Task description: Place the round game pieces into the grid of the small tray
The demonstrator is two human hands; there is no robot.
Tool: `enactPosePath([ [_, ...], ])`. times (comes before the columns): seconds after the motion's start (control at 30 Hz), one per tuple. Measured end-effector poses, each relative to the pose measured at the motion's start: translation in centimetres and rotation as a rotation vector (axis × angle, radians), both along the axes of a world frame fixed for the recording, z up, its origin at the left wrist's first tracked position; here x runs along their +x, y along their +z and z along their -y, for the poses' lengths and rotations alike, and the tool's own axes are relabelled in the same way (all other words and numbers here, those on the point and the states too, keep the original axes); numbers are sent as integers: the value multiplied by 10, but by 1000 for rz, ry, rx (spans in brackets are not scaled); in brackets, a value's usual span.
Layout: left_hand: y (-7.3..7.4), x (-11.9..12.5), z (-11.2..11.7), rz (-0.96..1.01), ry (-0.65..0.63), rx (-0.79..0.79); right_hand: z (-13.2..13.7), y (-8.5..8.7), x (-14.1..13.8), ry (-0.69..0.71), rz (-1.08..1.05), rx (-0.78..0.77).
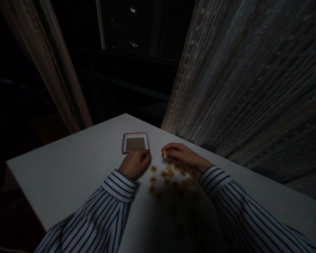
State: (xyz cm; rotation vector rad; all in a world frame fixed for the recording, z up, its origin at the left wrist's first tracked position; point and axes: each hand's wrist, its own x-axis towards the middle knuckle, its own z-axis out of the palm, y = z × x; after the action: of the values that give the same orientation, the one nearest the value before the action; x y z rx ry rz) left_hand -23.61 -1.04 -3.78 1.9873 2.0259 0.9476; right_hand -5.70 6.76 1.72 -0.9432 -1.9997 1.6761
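Several round yellowish game pieces [160, 174] with dark marks lie scattered on a white table [68, 168]. My right hand [183, 156] pinches one round piece [163, 154] just above the pile. My left hand [135, 163] rests curled on the table, knuckles up, beside the near edge of a small square box [135, 142] with a brown rim and brown floor. What its fingers hold, if anything, is hidden. Both arms wear blue-and-white striped sleeves.
The scene is very dark. A grey curtain [252, 80] hangs at the right, touching the table's far edge. A pale curtain [55, 70] hangs at the left, with a dark window [131, 28] between them. The table's left corner [9, 162] borders darkness.
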Motion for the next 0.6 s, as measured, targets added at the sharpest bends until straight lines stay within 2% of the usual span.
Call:
enactPosePath([
  [0.3,0,0,0,-6,8,-11,5,0,8,-2,-95,-12],
  [0.6,4,2,2,-6,8,-6,18,4,13,5,-33,59],
])
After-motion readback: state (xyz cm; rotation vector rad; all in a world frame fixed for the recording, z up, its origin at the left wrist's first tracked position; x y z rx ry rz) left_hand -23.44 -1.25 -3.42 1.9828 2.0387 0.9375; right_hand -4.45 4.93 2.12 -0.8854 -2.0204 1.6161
